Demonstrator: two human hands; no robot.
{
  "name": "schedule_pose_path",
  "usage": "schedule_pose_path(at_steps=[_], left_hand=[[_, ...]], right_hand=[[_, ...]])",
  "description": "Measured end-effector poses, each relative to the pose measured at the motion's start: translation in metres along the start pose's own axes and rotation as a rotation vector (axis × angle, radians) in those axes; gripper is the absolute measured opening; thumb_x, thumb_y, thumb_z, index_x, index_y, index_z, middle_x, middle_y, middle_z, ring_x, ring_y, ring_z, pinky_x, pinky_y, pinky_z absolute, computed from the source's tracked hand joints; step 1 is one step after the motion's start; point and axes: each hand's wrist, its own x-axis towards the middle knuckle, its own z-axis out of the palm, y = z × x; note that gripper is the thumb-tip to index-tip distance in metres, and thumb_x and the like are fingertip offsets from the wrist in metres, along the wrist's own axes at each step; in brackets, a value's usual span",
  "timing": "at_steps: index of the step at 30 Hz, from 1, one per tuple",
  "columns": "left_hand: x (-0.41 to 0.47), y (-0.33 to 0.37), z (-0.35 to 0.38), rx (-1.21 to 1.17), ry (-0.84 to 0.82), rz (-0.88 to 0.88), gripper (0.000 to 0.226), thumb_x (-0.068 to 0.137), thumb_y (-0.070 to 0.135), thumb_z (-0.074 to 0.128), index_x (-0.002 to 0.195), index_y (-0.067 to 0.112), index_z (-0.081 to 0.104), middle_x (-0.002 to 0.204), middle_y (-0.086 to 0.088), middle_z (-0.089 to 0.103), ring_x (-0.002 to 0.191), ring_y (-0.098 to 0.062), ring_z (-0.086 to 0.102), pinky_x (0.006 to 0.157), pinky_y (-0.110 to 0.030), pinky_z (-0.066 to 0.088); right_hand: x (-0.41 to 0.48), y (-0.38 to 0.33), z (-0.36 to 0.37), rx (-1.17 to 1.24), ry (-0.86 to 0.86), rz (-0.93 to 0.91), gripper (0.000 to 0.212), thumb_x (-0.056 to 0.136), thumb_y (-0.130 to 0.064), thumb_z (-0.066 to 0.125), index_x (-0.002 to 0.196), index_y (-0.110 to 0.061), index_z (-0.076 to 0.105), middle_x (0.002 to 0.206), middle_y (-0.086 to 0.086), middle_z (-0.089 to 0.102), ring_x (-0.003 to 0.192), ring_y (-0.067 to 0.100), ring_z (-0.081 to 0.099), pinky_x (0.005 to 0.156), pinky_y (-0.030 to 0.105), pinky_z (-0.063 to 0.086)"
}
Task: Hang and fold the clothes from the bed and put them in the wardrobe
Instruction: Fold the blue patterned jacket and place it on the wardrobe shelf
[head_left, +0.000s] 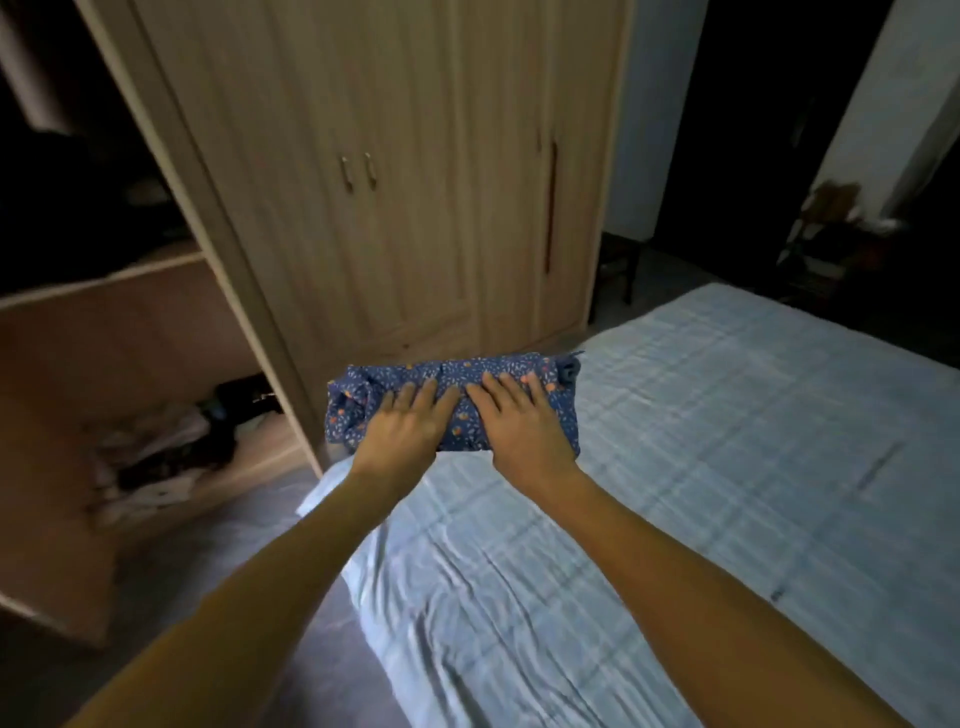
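A blue garment (556, 410) with small orange and white print lies folded into a narrow bundle at the near corner of the bed (701, 441), which has a pale blue checked sheet. My left hand (408, 421) presses flat on the bundle's left half, fingers straight. My right hand (519, 415) presses flat on its right half, beside the left hand. The wooden wardrobe (395, 182) stands just behind the bundle with these doors closed. Its left section (104, 208) is open and dark inside.
A heap of clothes (156, 452) lies on the bottom of the open wardrobe section, below a shelf (104, 275). Floor runs between bed and wardrobe. A dark doorway and some clutter (831, 223) are at the far right.
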Motion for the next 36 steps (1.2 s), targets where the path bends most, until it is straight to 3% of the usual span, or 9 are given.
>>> schedule_pose_path(at_steps=[2,4,7,11,14,17,22,28,36], left_hand=[[-0.02,-0.035,-0.026,0.04,-0.036,-0.056,0.063,0.054,-0.001,0.081,0.114,0.003,0.063,0.106,-0.025,0.066,0.084,-0.042,0.067,0.061,-0.048,0.056],[-0.04,-0.067,-0.052,0.072,-0.072,-0.106,0.072,0.044,0.008,0.09,0.112,0.002,0.065,0.104,-0.025,0.066,0.079,-0.041,0.068,0.051,-0.044,0.055],[-0.065,-0.115,-0.09,0.127,-0.056,-0.168,0.076,0.039,0.008,0.092,0.11,0.001,0.066,0.102,-0.026,0.066,0.074,-0.041,0.068,0.043,-0.042,0.052],[-0.097,-0.185,-0.134,0.204,-0.006,-0.249,0.081,0.036,0.003,0.091,0.113,0.002,0.064,0.101,-0.022,0.066,0.071,-0.037,0.067,0.038,-0.035,0.049],[-0.126,-0.236,-0.167,0.26,0.014,-0.308,0.084,0.033,0.002,0.092,0.112,0.002,0.064,0.099,-0.021,0.066,0.069,-0.035,0.067,0.035,-0.034,0.047],[-0.158,-0.282,-0.188,0.281,0.0,-0.369,0.079,0.043,0.007,0.091,0.117,0.003,0.063,0.104,-0.021,0.066,0.075,-0.036,0.068,0.039,-0.036,0.049],[-0.205,-0.355,-0.203,0.312,0.066,-0.414,0.074,0.045,0.007,0.086,0.115,0.005,0.064,0.098,-0.018,0.067,0.071,-0.033,0.068,0.037,-0.032,0.048],[-0.238,-0.43,-0.204,0.336,0.134,-0.448,0.064,0.061,0.011,0.071,0.119,0.011,0.044,0.098,-0.015,0.068,0.072,-0.03,0.069,0.037,-0.032,0.049],[-0.224,-0.524,-0.157,0.349,0.046,-0.567,0.072,0.049,0.014,0.088,0.116,0.008,0.064,0.099,-0.014,0.069,0.073,-0.029,0.069,0.038,-0.031,0.048]], right_hand=[[0.022,-0.037,-0.014,0.03,0.004,-0.074,0.075,0.072,-0.002,0.073,0.14,-0.004,0.043,0.141,0.019,0.047,0.13,0.037,0.044,0.11,0.058,0.027],[0.043,-0.073,-0.025,0.059,0.058,-0.133,0.074,0.071,0.001,0.073,0.138,-0.003,0.044,0.138,0.021,0.05,0.128,0.039,0.046,0.11,0.059,0.028],[0.077,-0.124,-0.048,0.11,0.123,-0.218,0.073,0.06,0.002,0.079,0.129,0.0,0.054,0.125,0.022,0.06,0.116,0.04,0.056,0.101,0.061,0.039],[0.128,-0.194,-0.085,0.162,0.194,-0.35,0.067,0.074,0.006,0.068,0.137,0.001,0.044,0.135,0.023,0.051,0.127,0.04,0.045,0.11,0.06,0.026],[0.16,-0.252,-0.103,0.186,0.259,-0.406,0.072,0.071,0.007,0.07,0.137,0.001,0.044,0.135,0.023,0.051,0.127,0.041,0.045,0.109,0.061,0.026],[0.183,-0.31,-0.117,0.191,0.272,-0.453,0.074,0.072,0.006,0.071,0.139,0.0,0.042,0.137,0.022,0.049,0.13,0.039,0.042,0.111,0.06,0.024],[0.214,-0.394,-0.123,0.221,0.365,-0.51,0.08,0.048,0.003,0.086,0.123,-0.001,0.059,0.117,0.017,0.064,0.11,0.037,0.061,0.096,0.061,0.043],[0.257,-0.468,-0.117,0.25,0.442,-0.573,0.086,0.037,0.004,0.087,0.119,-0.001,0.062,0.113,0.017,0.067,0.105,0.036,0.064,0.091,0.062,0.046],[0.349,-0.515,-0.064,0.272,0.438,-0.664,0.084,0.038,-0.004,0.091,0.118,-0.004,0.064,0.111,0.013,0.068,0.104,0.033,0.065,0.089,0.058,0.049]])
